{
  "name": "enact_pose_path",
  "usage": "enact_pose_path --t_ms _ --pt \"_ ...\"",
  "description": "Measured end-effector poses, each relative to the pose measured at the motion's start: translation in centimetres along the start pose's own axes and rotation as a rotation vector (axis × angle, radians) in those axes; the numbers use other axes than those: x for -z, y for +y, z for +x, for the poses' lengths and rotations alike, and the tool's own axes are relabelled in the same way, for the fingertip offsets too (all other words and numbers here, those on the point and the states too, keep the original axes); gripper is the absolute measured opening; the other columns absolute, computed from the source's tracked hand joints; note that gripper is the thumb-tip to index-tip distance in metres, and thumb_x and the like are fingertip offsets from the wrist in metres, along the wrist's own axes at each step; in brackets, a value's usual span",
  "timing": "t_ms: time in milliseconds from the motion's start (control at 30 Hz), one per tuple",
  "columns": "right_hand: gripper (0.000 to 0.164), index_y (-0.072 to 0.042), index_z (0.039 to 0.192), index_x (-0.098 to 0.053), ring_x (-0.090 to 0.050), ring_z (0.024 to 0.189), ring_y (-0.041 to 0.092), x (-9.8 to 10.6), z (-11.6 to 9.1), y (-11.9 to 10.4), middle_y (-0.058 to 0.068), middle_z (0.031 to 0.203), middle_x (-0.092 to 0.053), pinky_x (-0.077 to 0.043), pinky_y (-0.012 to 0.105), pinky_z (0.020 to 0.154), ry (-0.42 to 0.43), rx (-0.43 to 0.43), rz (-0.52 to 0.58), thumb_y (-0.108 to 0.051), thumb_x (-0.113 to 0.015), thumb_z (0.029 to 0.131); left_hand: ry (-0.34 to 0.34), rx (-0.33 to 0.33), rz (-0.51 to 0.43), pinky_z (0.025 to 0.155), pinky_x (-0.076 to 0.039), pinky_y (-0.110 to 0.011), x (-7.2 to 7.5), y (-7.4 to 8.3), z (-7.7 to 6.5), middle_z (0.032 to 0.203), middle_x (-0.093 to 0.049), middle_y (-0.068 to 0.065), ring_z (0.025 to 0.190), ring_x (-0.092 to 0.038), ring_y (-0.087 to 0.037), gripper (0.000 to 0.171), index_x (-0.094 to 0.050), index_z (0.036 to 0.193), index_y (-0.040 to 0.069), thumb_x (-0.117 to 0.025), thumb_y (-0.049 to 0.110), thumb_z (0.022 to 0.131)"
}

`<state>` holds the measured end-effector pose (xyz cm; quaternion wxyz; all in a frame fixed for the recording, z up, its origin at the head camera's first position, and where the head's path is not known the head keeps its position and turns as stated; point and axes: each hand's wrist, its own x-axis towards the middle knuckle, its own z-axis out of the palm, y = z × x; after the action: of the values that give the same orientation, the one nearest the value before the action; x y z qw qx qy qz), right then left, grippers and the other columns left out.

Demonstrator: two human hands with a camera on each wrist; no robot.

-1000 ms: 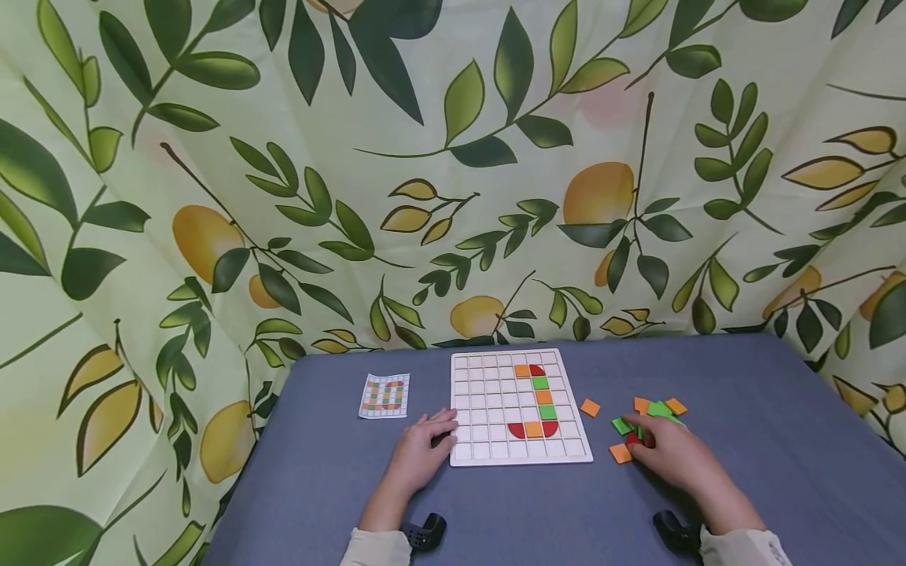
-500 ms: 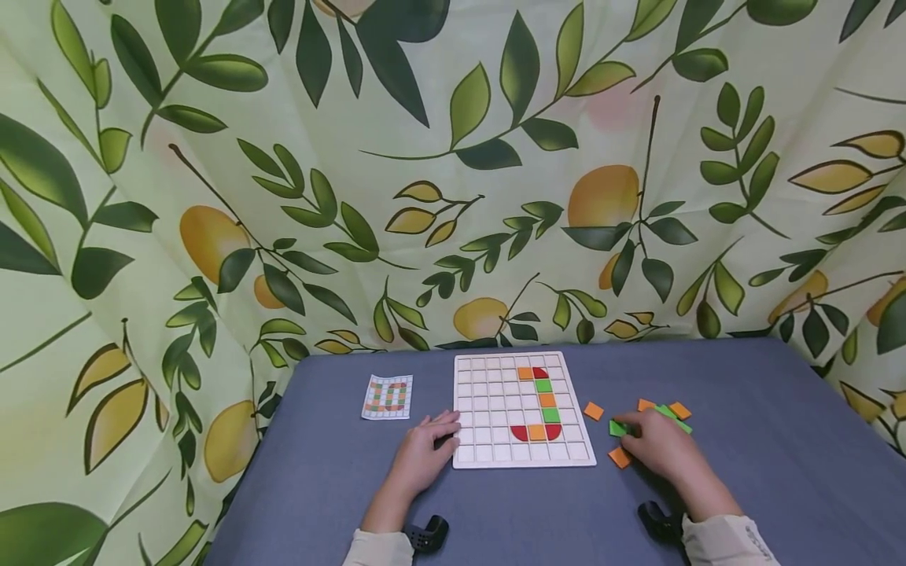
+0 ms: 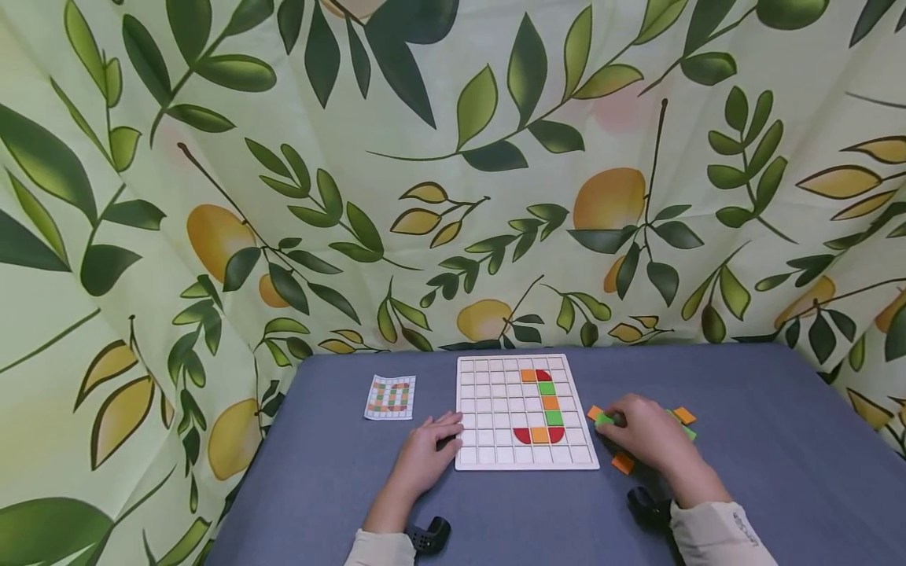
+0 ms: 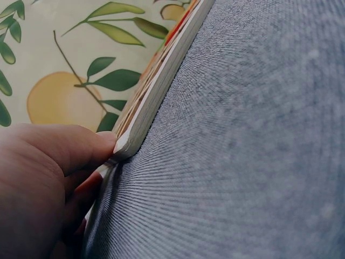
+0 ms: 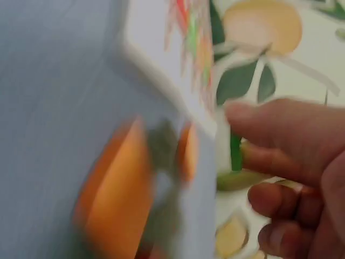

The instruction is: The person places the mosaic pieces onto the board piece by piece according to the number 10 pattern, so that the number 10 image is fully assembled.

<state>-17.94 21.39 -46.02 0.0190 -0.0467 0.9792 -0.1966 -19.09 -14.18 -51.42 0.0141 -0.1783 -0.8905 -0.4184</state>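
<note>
A white grid board (image 3: 495, 456) lies on the table, with orange, green and red tiles in some of its squares on the right side. My left hand (image 3: 422, 456) rests at the board's left edge; in the left wrist view the thumb (image 4: 89, 143) touches the board's corner. Between thumb and fingers, my right hand (image 3: 651, 436) pinches a green tile (image 5: 235, 150), just right of the board and above the table. Beneath and around that hand lie loose tiles, among them an orange tile (image 3: 623, 463); the hand hides part of the pile.
A small printed card (image 3: 390, 397) with a coloured grid pattern lies left of the board. The blue-grey cloth (image 3: 538, 519) covers the table. A leaf-and-fruit patterned curtain (image 3: 425, 275) hangs behind it.
My right hand has picked a green tile from the pile and moved left with it, towards the board. The left hand has stayed at the board's edge.
</note>
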Motion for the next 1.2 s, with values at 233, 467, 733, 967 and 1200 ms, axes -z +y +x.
enact_pose_path --t_ms 233,467,733,967,1200 --pt "0.021 -0.012 0.1 -0.077 -0.053 0.072 0.014 -1.8 2.9 -5.8 -0.003 0.08 -0.062 -0.047 0.032 0.062 -0.059 0.15 0.011 -0.023 -0.08 0.081 -0.004 0.0 -0.007 0.118 -0.031 -0.052 -0.1 -0.1 -0.1 0.134 -0.063 -0.003 0.132 -0.054 -0.026 0.027 -0.072 0.117 0.003 -0.067 0.013 0.092" --pt "0.014 -0.017 0.094 -0.077 -0.054 0.073 0.011 -4.4 4.6 -8.1 -0.005 0.081 -0.064 -0.049 0.031 0.066 -0.111 0.171 0.026 -0.023 -0.079 0.081 -0.003 -0.015 -0.006 0.118 -0.032 -0.052 -0.4 0.0 -0.2 0.133 -0.064 -0.004 0.131 -0.055 -0.026 0.026 -0.072 0.115 0.002 -0.067 0.012 0.091" --pt "0.019 -0.017 0.099 -0.077 -0.055 0.078 0.01 -5.1 5.1 -8.4 -0.004 0.089 -0.068 -0.054 0.034 0.073 -0.084 0.122 0.085 -0.023 -0.08 0.081 0.01 -0.034 -0.009 0.117 -0.033 -0.052 -0.4 0.0 0.0 0.132 -0.065 -0.004 0.129 -0.056 -0.026 0.026 -0.073 0.114 0.002 -0.067 0.011 0.091" --pt "0.01 -0.022 0.092 -0.079 -0.059 0.083 0.01 -5.6 5.4 -8.4 -0.006 0.091 -0.07 -0.054 0.033 0.073 -0.072 0.088 0.121 -0.023 -0.079 0.081 0.004 -0.02 -0.002 0.118 -0.032 -0.051 -0.2 -0.1 0.2 0.134 -0.064 -0.002 0.13 -0.055 -0.024 0.027 -0.072 0.116 0.003 -0.067 0.012 0.091" --pt "0.013 -0.018 0.094 -0.079 -0.059 0.083 0.014 -4.7 4.8 -7.8 -0.001 0.091 -0.07 -0.053 0.035 0.071 -0.059 0.032 0.166 -0.021 -0.078 0.082 0.009 -0.016 -0.001 0.118 -0.032 -0.051 -0.1 0.0 0.1 0.133 -0.064 -0.002 0.13 -0.055 -0.024 0.027 -0.072 0.116 0.003 -0.067 0.011 0.091"
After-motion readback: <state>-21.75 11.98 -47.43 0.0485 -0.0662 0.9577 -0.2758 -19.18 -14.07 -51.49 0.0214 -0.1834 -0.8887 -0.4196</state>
